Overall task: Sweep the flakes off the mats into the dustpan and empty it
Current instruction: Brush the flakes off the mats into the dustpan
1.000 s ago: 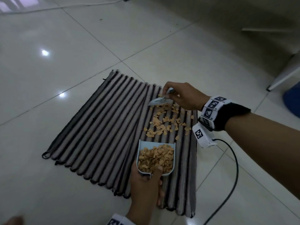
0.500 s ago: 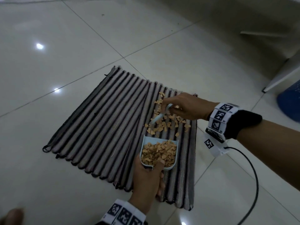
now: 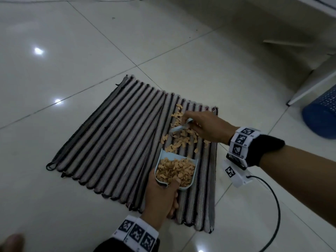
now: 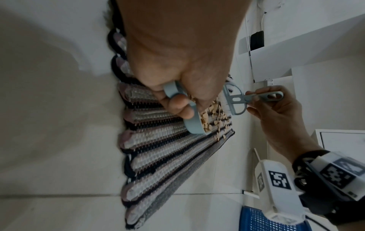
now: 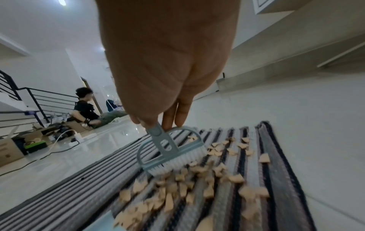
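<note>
A striped grey and black mat (image 3: 116, 139) lies on the white tiled floor. Tan flakes (image 3: 181, 139) are scattered on its right part. My left hand (image 3: 163, 195) grips the handle of a small light-blue dustpan (image 3: 189, 159), which rests on the mat and is heaped with flakes. My right hand (image 3: 203, 128) pinches the handle of a small light-blue brush (image 3: 179, 128), its white bristles (image 5: 177, 161) down on the mat among the flakes just beyond the dustpan's mouth. The left wrist view shows the dustpan (image 4: 194, 123) and brush (image 4: 237, 100) close together.
A blue perforated basket (image 3: 320, 117) stands on the floor at the right, beside a white furniture leg (image 3: 309, 86). A black cable (image 3: 272, 206) runs from my right wrist across the tiles. In the right wrist view a person (image 5: 87, 107) sits far off by boxes and a stair railing.
The brush swept from the mat's far side down toward the dustpan, then moved back up a little among the flakes. The dustpan stays held in place.
</note>
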